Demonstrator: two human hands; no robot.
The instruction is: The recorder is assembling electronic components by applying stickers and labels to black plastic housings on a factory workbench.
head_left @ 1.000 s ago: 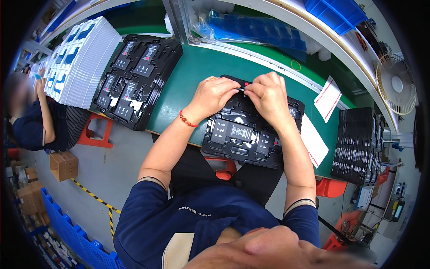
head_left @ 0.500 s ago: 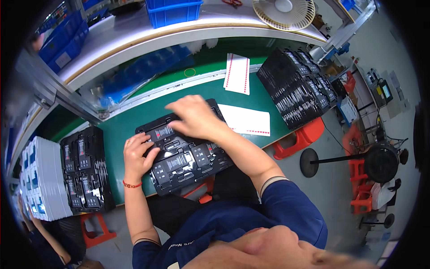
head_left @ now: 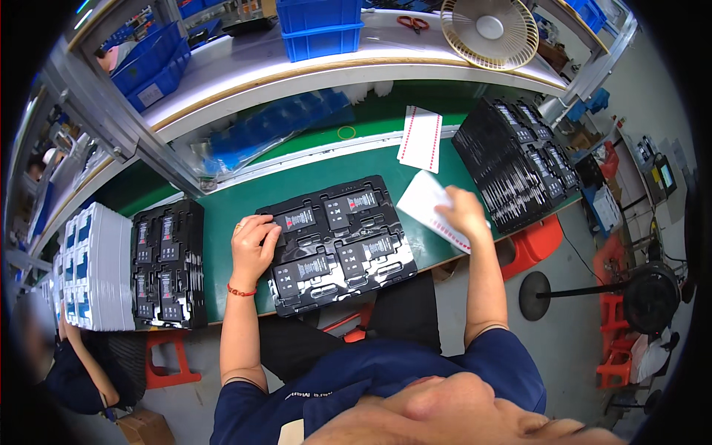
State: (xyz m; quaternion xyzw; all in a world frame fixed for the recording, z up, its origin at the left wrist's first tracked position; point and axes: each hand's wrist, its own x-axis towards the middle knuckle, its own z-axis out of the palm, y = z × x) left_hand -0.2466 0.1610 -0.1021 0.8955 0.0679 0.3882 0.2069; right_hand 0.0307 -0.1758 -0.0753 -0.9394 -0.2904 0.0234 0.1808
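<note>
A black plastic tray [head_left: 337, 241] lies on the green table in front of me, with several flat black packs [head_left: 367, 252] with white print set in its pockets. My left hand [head_left: 254, 243] is at the tray's upper left corner, fingers bent and thumb close to them; what they pinch is hidden. Off to the right of the tray, my right hand [head_left: 467, 213] has its fingers closed on a white sheet [head_left: 424, 199] with a row of small red marks along one edge. The sheet lies askew, its near part covered by the hand.
Another white sheet with red marks [head_left: 420, 139] lies further back. Tall stacks of filled black trays stand right [head_left: 512, 163] and left [head_left: 169, 267], beside a stack of white trays [head_left: 104, 267]. Above, a shelf holds blue bins [head_left: 321, 33], a fan [head_left: 489, 30] and red scissors [head_left: 412, 24].
My right hand has left the tray and moved right onto the white sheet, which has turned. My left hand stays at the tray's left side, its fingers more bent. The whole view has shifted.
</note>
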